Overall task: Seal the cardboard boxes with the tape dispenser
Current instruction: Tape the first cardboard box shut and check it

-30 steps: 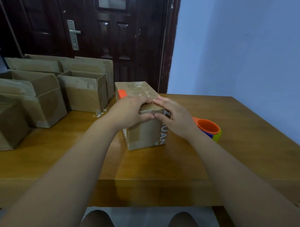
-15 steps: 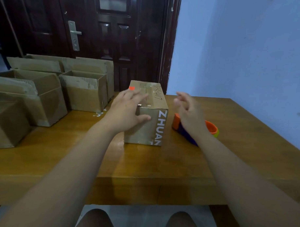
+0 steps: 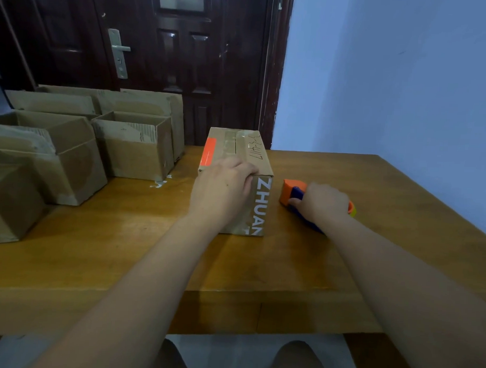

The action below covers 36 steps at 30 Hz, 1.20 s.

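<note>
Gripping the closed box (image 3: pixel 245 152) by its near top edge on the worktop (image 3: pixel 124 248), the left hand (image 3: pixel 222 192) curls over it; the right hand (image 3: pixel 322 203) clasps the orange-and-blue tape dispenser (image 3: pixel 289 191) at the box's 3 o'clock. Open boxes (image 3: pixel 133 148) stand at 9 o'clock.

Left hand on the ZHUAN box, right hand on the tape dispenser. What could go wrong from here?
1. The left hand covers the near end of the box top, so a tape run may stop short or meet that hand.
2. Only that hand steadies the box; tape pull may slide it across the table.
3. The right hand grips the tape dispenser lying low on the table; a rushed lift could fumble it.
</note>
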Motion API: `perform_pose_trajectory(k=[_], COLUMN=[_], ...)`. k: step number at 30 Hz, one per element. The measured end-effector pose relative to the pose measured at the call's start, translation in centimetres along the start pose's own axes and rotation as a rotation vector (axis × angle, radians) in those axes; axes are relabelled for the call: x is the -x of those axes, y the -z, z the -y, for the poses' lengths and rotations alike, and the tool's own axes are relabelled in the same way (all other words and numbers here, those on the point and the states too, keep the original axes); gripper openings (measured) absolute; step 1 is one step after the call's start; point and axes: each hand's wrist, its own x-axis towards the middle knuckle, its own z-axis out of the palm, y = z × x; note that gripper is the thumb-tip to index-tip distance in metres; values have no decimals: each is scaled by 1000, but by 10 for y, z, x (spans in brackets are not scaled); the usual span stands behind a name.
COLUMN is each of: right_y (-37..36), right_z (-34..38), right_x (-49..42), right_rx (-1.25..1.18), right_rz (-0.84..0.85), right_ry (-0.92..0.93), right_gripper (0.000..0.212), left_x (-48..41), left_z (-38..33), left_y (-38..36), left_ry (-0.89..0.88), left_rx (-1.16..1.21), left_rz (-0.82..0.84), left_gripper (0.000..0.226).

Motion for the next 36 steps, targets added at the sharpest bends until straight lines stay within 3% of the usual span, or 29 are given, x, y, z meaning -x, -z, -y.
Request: perform_pose_trajectory(k=[4, 9, 13, 18, 23, 27, 29, 32, 36], right_y=[10, 52, 82, 101, 106, 110, 109, 109, 109], right_z=[-10, -35, -41, -45, -49, -49, -48, -52, -59], right_x=[4, 19, 46, 68, 74, 80, 83, 85, 87], right_rx=[-165, -740, -1104, -1315, -1346, -1384, -1439, -1372, -1051], right_rz=[-91, -160, -149, -105, -56, 147, 191, 186, 105], right_ry=[-34, -49, 63, 149, 195, 220, 341, 542, 452], right_gripper=[54, 45, 36, 35, 39, 81, 81, 63, 110], left_x=[8, 4, -18, -31, -26, -28, -32, -38, -48], left_z=[-8, -40, -71, -93, -97, -100, -103, -104, -98], left_y=[6, 13, 16, 12, 14, 26, 34, 44, 57], left_ry=[-40, -240, -234, -272, -253, -316, -238, -55, 167], left_rx=[13, 195, 301, 317, 363, 334, 365, 497, 760], left_rz=[-54, -104, -54, -67, -205, -320, -313, -307, -404], left_gripper=[27, 29, 44, 46, 43, 48, 47, 37, 21])
